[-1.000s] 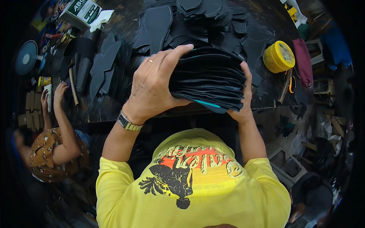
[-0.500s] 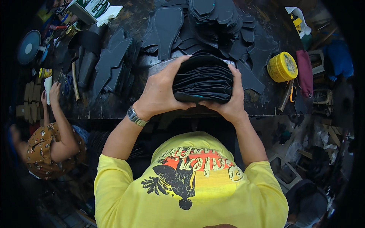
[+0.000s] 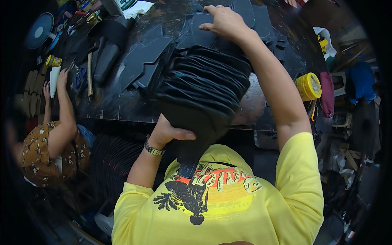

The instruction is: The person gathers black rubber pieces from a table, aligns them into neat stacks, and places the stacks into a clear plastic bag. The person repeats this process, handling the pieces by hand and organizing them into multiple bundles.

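Saw on the left a round blue disc (image 3: 39,31), a co-worker (image 3: 38,153) in brown flowered clothing, a white strip (image 3: 54,81) and a small yellow jar (image 3: 53,61). Noted next, on the dark, scuffed table (image 3: 108,112), blue-handled scissors (image 3: 79,77), a wooden handle (image 3: 90,73) and dark rolled material (image 3: 107,63), then overlapping dark cut pieces (image 3: 145,53) across the middle and far side. Made out on the right a yellow tub (image 3: 308,86), a maroon cloth (image 3: 326,92) and a blue cloth (image 3: 362,85). Found the hands well apart: the left hand (image 3: 172,132) clamped on a thick stack (image 3: 204,81), tilted over the table's near edge, thumb across the near face; the right hand (image 3: 228,22) far over the cut pieces, thumb and forefinger spread. Could not tell whether touching them.
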Demonstrator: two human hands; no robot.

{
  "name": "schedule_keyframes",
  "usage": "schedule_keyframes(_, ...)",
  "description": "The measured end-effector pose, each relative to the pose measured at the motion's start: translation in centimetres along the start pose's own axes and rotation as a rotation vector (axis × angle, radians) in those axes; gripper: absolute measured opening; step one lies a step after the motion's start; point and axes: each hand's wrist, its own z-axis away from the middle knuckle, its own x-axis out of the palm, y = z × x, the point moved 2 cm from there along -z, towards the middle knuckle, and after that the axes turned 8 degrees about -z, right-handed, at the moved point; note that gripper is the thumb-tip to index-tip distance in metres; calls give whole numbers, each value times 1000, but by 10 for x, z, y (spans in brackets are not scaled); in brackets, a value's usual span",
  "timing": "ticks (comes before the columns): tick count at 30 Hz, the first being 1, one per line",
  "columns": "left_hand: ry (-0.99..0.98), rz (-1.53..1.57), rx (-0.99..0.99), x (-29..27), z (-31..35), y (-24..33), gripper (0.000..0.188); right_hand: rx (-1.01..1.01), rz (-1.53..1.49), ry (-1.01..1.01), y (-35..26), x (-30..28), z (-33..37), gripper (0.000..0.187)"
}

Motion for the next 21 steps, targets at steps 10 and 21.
schedule_keyframes(10,-19,-716,464,15,5,34,110,264,143,-345,15,57,-43,100)
schedule_keyframes(21,18,-903,688,29,8,42,97,191,44,-393,30,68,-41,107)
